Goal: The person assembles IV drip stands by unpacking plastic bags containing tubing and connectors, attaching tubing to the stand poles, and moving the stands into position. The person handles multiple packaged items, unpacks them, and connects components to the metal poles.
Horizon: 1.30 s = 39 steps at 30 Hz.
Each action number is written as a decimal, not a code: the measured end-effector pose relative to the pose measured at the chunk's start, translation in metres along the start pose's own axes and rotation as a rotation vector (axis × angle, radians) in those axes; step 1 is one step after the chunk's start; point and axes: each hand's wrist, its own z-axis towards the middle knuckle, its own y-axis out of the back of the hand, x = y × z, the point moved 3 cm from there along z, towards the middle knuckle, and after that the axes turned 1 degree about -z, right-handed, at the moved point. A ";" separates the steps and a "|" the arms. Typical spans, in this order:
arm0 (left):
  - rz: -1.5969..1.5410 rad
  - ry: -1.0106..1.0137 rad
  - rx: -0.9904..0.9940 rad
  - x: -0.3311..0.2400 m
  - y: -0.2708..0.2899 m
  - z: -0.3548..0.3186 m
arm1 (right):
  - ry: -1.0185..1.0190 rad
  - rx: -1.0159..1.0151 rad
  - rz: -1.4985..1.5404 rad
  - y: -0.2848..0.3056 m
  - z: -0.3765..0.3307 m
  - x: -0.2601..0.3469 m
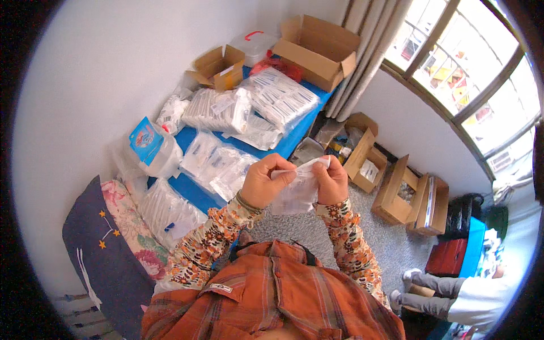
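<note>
Bag: translucent, hanging
Left hand: pinching bag's top-left edge, fingers curled
Right hand: pinching bag's top-right edge
Forearms: angled inward below bag

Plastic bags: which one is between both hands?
The small whitish bag, pinched at its upper edge by the left hand and right hand; the bulky bags lie on the blue table.

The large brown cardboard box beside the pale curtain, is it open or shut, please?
The large brown cardboard box is open: its flaps splay outward, exposing the inside.
</note>
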 end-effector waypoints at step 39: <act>-0.663 0.799 0.369 0.039 -0.131 -0.044 | 0.157 0.272 -0.572 0.097 -0.078 0.045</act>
